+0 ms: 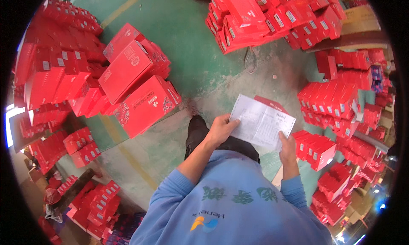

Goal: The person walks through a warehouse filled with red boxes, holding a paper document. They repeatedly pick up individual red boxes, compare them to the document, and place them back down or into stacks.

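Note:
A white printed paper sheet with punched holes along its short edges is held in front of my body. My left hand pinches its left edge, thumb on top. At its lower right corner, my right hand grips it between thumb and fingers. Under the sheet's far edge a red box shows in part; whether anything touches it is hidden. To the left of my hands stand large red cardboard boxes with printed patterns.
Stacked red boxes stand ahead on the green floor. More stacks line the right side, and others rise at the left. A loop of strap lies by the front stack. Further red boxes are at the lower left.

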